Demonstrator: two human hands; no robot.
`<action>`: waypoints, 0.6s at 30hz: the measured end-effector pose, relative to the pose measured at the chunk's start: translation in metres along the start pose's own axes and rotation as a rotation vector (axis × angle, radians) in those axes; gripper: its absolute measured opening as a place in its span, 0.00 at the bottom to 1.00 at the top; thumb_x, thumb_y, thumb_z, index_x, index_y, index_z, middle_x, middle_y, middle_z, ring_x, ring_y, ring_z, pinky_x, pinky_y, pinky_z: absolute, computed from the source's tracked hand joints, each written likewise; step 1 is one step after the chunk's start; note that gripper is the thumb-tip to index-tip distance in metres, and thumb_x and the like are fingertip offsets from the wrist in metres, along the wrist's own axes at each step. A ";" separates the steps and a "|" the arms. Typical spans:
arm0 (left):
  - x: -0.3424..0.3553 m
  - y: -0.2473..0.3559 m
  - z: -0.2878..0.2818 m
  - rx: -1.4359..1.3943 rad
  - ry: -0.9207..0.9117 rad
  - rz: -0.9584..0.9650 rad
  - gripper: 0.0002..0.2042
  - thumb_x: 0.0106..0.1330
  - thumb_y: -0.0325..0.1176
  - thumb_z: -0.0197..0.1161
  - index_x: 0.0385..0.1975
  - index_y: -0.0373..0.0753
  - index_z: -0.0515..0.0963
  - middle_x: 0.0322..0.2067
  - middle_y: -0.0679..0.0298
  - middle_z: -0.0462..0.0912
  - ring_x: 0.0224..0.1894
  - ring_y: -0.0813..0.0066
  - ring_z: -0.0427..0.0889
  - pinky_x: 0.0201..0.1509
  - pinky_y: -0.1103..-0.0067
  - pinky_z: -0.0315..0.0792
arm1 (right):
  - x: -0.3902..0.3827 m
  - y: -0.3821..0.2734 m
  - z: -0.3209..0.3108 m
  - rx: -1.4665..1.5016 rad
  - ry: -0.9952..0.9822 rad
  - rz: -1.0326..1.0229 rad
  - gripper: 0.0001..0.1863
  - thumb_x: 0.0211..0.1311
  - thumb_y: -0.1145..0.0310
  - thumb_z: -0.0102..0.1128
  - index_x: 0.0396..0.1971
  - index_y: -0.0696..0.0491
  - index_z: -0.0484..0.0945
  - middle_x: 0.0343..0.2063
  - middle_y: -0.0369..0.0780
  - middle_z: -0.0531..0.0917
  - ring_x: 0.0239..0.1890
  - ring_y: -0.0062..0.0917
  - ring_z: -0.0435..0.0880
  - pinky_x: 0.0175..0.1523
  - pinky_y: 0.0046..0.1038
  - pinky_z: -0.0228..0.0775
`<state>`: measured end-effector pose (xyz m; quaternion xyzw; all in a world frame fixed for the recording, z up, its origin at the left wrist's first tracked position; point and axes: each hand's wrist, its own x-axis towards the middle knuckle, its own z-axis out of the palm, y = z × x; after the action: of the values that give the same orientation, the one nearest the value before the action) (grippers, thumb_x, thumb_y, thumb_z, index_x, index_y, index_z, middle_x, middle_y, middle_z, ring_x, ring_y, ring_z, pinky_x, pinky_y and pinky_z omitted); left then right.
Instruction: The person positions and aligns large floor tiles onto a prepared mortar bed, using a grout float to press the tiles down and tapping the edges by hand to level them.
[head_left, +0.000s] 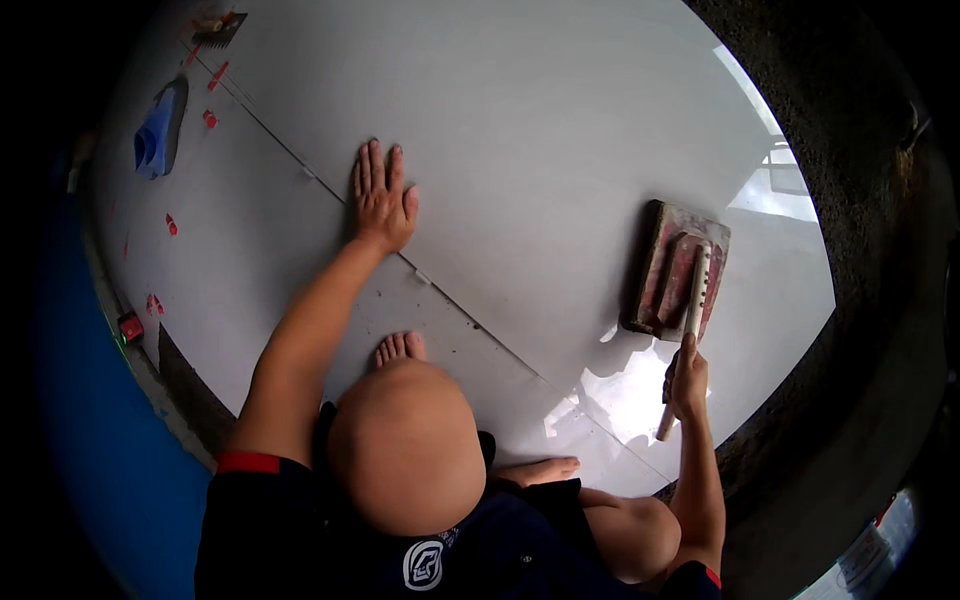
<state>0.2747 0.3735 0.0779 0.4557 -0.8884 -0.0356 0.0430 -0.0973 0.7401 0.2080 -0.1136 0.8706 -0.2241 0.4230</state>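
Note:
A large pale grey glossy tile (520, 150) spreads before me, meeting another pale tile (250, 240) along a thin dark joint. My left hand (384, 208) lies flat beside this joint, fingers extended and pressed to the surface. My right hand (688, 380) is wrapped round the long pale handle of a worn, reddish-brown rectangular tile beater (655, 285). Its block is over the large tile's right part, slightly tilted; I cannot tell whether it touches. Small pale clips (422, 277) stick out of the joint near my left hand.
Several red wedges (171, 225) are scattered on the left. A blue shoe (160, 135) and a notched trowel (222, 28) lie at the far left. By the left edge stands a red device (130, 327) with a green light. Dark rough ground (850, 260) borders the tile's right side.

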 end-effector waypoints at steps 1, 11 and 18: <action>0.009 0.000 -0.004 -0.014 0.114 0.026 0.35 0.73 0.43 0.47 0.75 0.33 0.48 0.74 0.36 0.42 0.77 0.38 0.40 0.78 0.53 0.36 | 0.006 -0.005 -0.007 0.064 0.008 0.119 0.34 0.74 0.37 0.41 0.18 0.51 0.69 0.10 0.33 0.68 0.10 0.19 0.65 0.16 0.27 0.58; -0.004 0.004 0.006 -0.005 0.138 0.042 0.34 0.74 0.43 0.47 0.74 0.32 0.50 0.74 0.36 0.44 0.76 0.37 0.42 0.78 0.53 0.39 | -0.112 -0.057 -0.089 0.870 0.404 -0.619 0.33 0.70 0.29 0.37 0.31 0.48 0.64 0.12 0.31 0.63 0.08 0.14 0.58 0.11 0.18 0.53; 0.008 0.004 -0.009 -0.044 0.064 -0.017 0.35 0.73 0.45 0.48 0.75 0.34 0.49 0.75 0.39 0.41 0.78 0.41 0.38 0.79 0.55 0.35 | -0.030 -0.035 0.047 0.041 -0.311 -0.018 0.30 0.77 0.42 0.39 0.27 0.54 0.71 0.14 0.32 0.69 0.14 0.15 0.68 0.17 0.23 0.60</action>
<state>0.2677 0.3687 0.0873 0.4631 -0.8817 -0.0410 0.0808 -0.0418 0.7075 0.2200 -0.1462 0.7888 -0.2252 0.5529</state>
